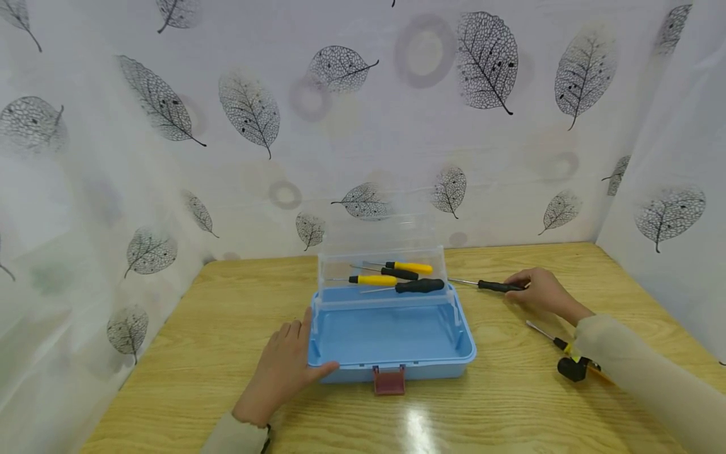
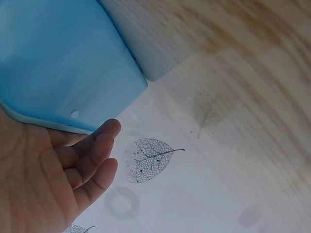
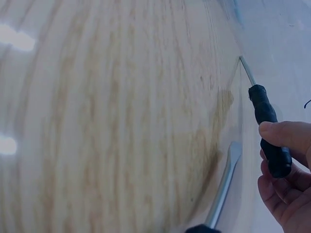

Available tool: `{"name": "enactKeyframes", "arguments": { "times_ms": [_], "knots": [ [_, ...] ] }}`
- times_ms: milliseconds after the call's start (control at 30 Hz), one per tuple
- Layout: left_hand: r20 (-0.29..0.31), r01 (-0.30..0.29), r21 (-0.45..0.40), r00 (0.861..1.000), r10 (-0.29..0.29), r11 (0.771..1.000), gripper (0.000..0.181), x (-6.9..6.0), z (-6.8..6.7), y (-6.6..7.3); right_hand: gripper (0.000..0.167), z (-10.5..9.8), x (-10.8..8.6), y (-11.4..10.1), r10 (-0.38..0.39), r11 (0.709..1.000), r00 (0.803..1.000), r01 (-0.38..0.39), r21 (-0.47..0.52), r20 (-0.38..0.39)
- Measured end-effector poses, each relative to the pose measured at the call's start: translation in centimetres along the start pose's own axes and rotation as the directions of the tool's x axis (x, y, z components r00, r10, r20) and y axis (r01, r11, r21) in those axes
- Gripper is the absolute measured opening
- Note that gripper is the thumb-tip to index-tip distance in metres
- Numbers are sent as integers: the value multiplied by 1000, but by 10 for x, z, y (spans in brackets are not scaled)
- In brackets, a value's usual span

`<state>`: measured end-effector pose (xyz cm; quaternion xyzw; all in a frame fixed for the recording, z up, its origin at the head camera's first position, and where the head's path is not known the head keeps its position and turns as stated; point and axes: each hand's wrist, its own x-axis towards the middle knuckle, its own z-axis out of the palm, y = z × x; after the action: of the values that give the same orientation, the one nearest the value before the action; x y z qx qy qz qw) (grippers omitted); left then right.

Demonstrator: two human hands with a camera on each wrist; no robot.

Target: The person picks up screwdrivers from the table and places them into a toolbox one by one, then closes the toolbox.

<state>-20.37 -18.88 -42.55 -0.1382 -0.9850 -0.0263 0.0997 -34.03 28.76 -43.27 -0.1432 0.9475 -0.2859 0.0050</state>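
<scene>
My left hand (image 1: 285, 364) rests against the left side of the blue toolbox (image 1: 397, 369), its thumb across the front corner. The left wrist view shows its fingers (image 2: 99, 145) loosely bent beside the box wall. To the right of the box, my right hand (image 1: 541, 291) holds a black-handled screwdriver (image 1: 492, 285) by the handle. Its shank points left towards the box; in the right wrist view thumb and fingers pinch the black handle (image 3: 265, 109). A clear tray (image 1: 324, 277) raised at the back of the box carries several screwdrivers with yellow handles (image 1: 379, 280) or black handles (image 1: 420, 285).
A yellow-and-black screwdriver (image 1: 558, 342) and a thick black handle (image 1: 571, 369) lie near the right forearm, partly hidden by the sleeve. The transparent lid (image 1: 380, 233) stands open behind the tray. A reddish latch (image 1: 389, 381) hangs at the front. Leaf-patterned sheeting (image 1: 374, 139) surrounds the wooden table (image 1: 227, 315).
</scene>
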Motion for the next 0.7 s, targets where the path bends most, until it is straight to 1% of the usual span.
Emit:
{"name": "enactKeyframes", "arguments": {
  "times_ms": [200,333,533,700],
  "knots": [
    [-10,-6,6,1000,6,1000,108,0,-1,0,29,1,1,3,5,1000,1000,-5,-7,-11],
    [-14,-9,10,1000,9,1000,108,0,-1,0,29,5,2,7,19,1000,1000,-19,-8,6],
    [-1,-4,3,1000,4,1000,108,0,0,0,31,8,4,10,21,1000,999,-21,-13,40],
    [10,3,1,1000,-3,1000,108,0,0,0,32,9,7,11,8,1000,999,-7,-28,39]
  ]
}}
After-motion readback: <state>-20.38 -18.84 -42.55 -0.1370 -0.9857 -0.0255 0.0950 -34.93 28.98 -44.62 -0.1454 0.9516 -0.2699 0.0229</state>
